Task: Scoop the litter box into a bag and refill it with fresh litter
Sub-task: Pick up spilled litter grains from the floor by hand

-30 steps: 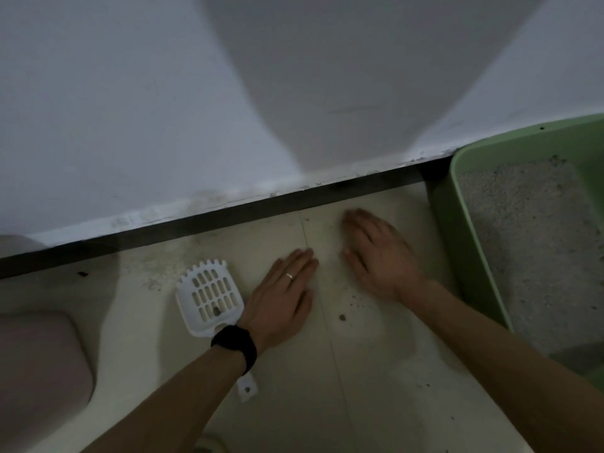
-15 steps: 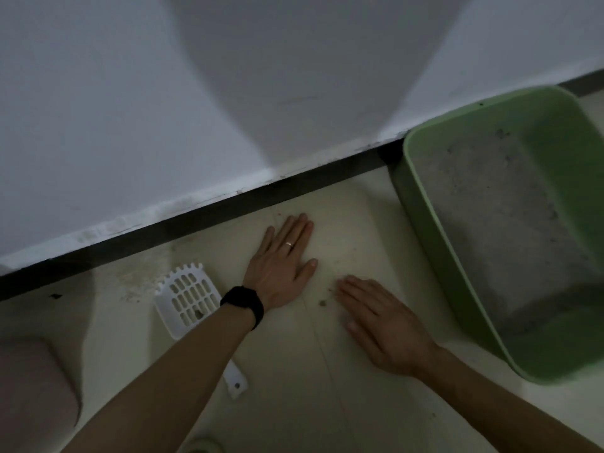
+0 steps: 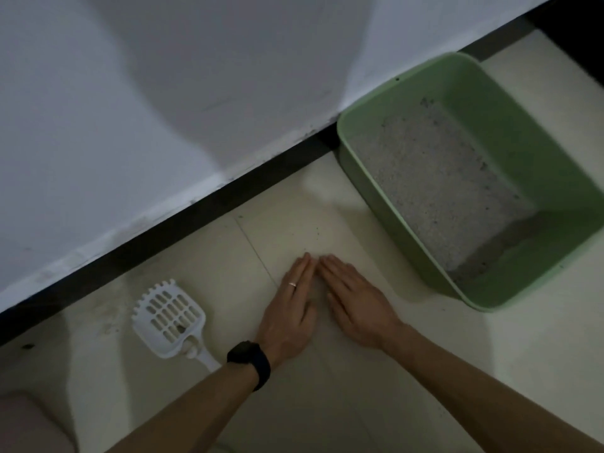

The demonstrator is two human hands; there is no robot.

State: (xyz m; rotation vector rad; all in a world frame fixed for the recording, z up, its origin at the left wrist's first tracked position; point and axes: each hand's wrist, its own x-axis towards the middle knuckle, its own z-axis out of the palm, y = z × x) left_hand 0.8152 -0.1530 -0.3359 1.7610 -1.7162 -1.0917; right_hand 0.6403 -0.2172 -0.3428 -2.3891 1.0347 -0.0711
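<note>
Both grips are released. Your left grip [image 3: 287, 308] and right grip [image 3: 356, 305] lie palm-down on the floor [image 3: 425, 361], fingers straight, fingertips meeting or nearly so, holding nothing. It looks like you're herding stray grains by hand; a few dark specks [image 3: 317, 231] sit just ahead of your fingertips, toward the baseboard [image 3: 196, 207]. The litter box [image 3: 536, 132] sits to your right, its far corner against the wall edge of the floor. It's holding grey litter [image 3: 441, 178], thin at the near end where green bottom shows. The scoop [image 3: 170, 318] lies flat just left of your left wrist, with its handle running under your forearm and one clump in the slots. No bag or fresh litter is in view. Risks:
- Sweeping with bare palms likely pushes grit into the tile joint or fans it wider.
- Sliding the left arm back could drag the scoop handle and dump that clump.
- Low light means small grains get missed.
</note>
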